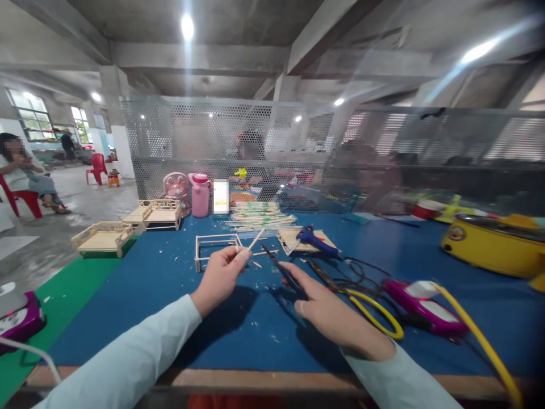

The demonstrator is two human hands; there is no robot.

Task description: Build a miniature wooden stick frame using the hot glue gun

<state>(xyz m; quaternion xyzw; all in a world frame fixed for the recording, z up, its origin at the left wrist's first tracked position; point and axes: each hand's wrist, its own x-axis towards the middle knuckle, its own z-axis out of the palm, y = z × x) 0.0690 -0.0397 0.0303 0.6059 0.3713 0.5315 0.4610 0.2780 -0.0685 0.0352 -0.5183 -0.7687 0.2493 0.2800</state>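
Note:
My left hand is raised over the blue table, its fingers pinched shut on a thin wooden stick that points up and to the right. My right hand is closed around black-bladed scissors with yellow handles. The blades reach toward the stick's lower end, close to my left fingertips. Just behind the hands a small wooden frame rests on the table. A blue glue gun lies on a flat wooden panel to the right of it.
A pile of sticks lies at the back, beside a pink jug and a pink fan. Small wooden beds stand at the left. A yellow pot, a purple device and cables sit at the right. A seated person is far left.

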